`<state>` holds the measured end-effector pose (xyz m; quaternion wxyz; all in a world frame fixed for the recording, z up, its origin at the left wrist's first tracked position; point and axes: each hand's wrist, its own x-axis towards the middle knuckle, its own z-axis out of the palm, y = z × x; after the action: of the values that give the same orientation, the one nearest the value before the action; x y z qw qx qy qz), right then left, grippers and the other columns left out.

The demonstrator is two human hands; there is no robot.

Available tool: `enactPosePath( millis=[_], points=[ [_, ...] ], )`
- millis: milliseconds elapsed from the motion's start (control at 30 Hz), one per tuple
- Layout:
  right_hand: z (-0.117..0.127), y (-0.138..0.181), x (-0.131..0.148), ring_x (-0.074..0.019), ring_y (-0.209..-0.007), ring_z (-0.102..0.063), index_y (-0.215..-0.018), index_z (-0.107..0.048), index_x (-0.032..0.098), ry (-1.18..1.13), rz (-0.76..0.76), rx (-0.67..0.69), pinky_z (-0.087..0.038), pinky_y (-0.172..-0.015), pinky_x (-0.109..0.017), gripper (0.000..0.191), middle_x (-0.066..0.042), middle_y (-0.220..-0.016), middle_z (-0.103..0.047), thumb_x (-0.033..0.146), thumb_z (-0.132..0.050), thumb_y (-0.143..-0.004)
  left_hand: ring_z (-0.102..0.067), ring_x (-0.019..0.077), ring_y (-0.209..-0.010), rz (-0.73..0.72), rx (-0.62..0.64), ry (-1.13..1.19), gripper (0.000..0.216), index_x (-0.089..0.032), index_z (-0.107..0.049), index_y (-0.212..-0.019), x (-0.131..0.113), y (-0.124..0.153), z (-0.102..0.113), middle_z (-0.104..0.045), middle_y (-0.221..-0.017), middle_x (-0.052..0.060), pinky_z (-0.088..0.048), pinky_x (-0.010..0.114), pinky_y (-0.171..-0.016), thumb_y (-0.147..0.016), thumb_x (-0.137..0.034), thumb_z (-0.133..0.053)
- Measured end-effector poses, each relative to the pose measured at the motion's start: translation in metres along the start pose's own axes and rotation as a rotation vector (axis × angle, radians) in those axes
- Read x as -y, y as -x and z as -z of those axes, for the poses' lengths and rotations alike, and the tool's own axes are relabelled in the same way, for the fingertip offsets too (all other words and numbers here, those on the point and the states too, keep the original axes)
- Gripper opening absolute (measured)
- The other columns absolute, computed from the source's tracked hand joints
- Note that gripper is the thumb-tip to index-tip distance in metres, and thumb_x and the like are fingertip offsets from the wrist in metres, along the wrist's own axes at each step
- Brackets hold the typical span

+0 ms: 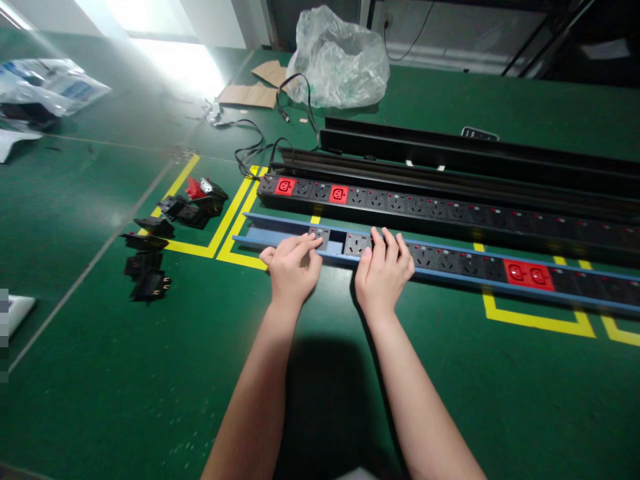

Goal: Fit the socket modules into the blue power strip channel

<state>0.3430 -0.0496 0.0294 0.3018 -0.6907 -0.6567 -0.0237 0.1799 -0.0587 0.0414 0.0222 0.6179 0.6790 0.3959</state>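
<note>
A long blue metal rail (pixel 270 235) lies across the green surface, holding a row of black socket modules (pixel 445 259) and a red double socket (pixel 529 275). Toward its left part, my left hand (pixel 293 267) has bent fingers on a single socket module (pixel 320 235), index fingertip on its face. A short gap separates that piece from another black socket module (pixel 356 245). My right hand (pixel 384 273) is bent over the rail just right of this second module, thumb on the near side and fingers reaching across; the part beneath is hidden.
Behind lies a finished-looking black power strip (pixel 370 198) with red sockets, then dark empty channels (pixel 425 150). Loose socket modules (pixel 150 260) are piled at left. A black cable (pixel 250 143), torn cardboard (pixel 249 95) and a clear plastic bag (pixel 337 63) lie farther back.
</note>
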Motion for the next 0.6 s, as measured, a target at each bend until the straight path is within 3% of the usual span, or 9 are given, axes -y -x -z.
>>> enactPosePath(
  millis=[600],
  points=[
    [-0.0005,0.0005,0.0001,-0.0308,-0.149,-0.046,-0.148,-0.063,0.019,0.012,0.008,-0.009,-0.034,-0.121,-0.051,0.048,-0.013,-0.152,-0.063,0.033,-0.041,-0.108,-0.074,0.0236,-0.112,-0.015,0.046,-0.008,0.025,-0.031,-0.082,-0.103,-0.0048,0.0006,-0.0001,-0.081,-0.117,0.003,-0.031,0.047,-0.097,-0.094,-0.021,-0.060]
  ],
)
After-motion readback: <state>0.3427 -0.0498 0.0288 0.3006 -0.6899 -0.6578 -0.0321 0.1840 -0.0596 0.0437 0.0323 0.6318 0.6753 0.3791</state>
